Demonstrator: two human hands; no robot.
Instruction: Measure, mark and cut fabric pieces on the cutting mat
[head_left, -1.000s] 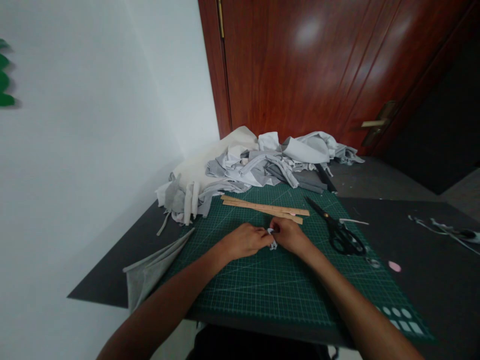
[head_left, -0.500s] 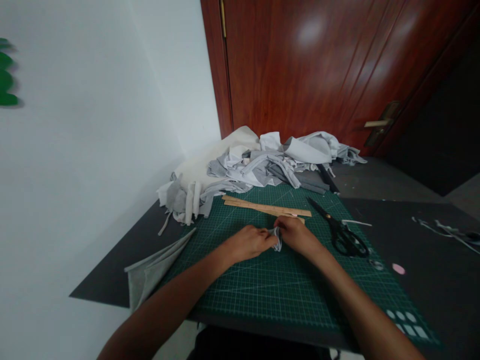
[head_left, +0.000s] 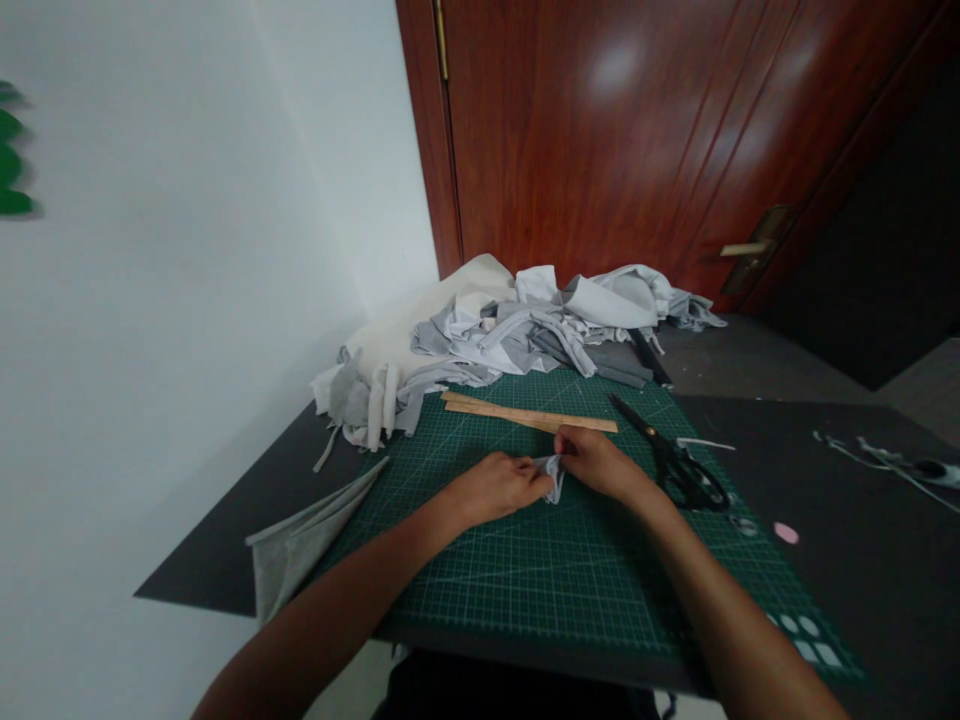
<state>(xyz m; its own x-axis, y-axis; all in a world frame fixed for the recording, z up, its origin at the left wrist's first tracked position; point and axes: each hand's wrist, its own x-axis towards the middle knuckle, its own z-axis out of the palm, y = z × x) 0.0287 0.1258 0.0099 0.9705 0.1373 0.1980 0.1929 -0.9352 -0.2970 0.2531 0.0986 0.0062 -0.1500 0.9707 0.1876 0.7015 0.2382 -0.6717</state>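
Observation:
My left hand (head_left: 510, 487) is closed on a small folded piece of grey fabric (head_left: 554, 482), which sticks out past its fingertips above the green cutting mat (head_left: 525, 580). At the fabric's upper right edge, my right hand (head_left: 598, 463) has thumb and fingers pinched together; whatever is between them is too small to make out. Two wooden rulers (head_left: 532, 413) lie crossed just beyond the hands. To the right rest black-handled scissors (head_left: 686, 472), their blades pointing away to the left.
Grey and white cloth scraps (head_left: 495, 335) are heaped along the back, against the door (head_left: 600, 150). A folded grey cloth (head_left: 307, 550) hangs over the table's left front edge. A pink disc (head_left: 786, 533) and white cords (head_left: 885, 460) lie on the right.
My right hand has shifted slightly up at the fabric's edge, its fingers a little higher. The left hand keeps its hold. The whole view has drifted slightly.

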